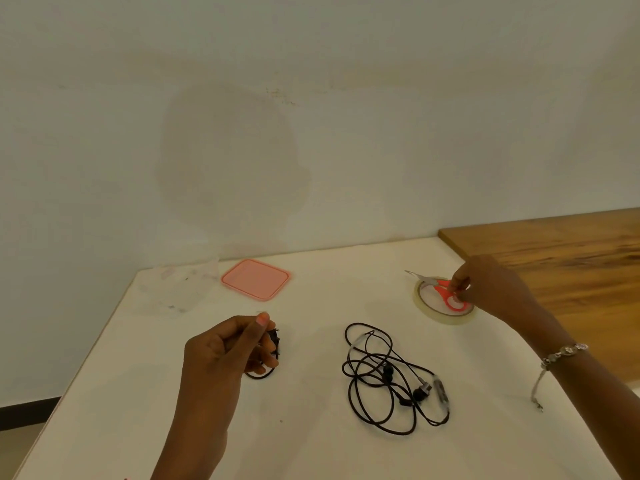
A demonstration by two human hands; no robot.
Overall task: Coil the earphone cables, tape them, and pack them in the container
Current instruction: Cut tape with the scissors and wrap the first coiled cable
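Gripping a coiled earphone (276, 342), the left hand (225, 355) is curling its fingers and thumb round the black bundle. It is doing so left of the loose earphone (391, 375), with one loop hanging below the fingers.

- Loose earphone: black, lying in untidy loops on the white table (311, 427), its buds and plug gathering at its near right edge.
- Tape roll (445, 315): clear, lying flat beyond and right of the loose earphone.
- Scissors (450, 299): red handles, resting across the roll, blades pointing away to the left.
- Right hand (491, 285): hovering beyond and right of the loose earphone, fingertips bunching at the red handle. Whether they are pinching it cannot be told.
- Bracelet (564, 351): sitting on the right wrist, right of the loose earphone.
- Lid (255, 279): pink, square, lying flat beyond and left of the loose earphone.
- Container (180, 289): clear and faint, standing farther left of the loose earphone than the lid.
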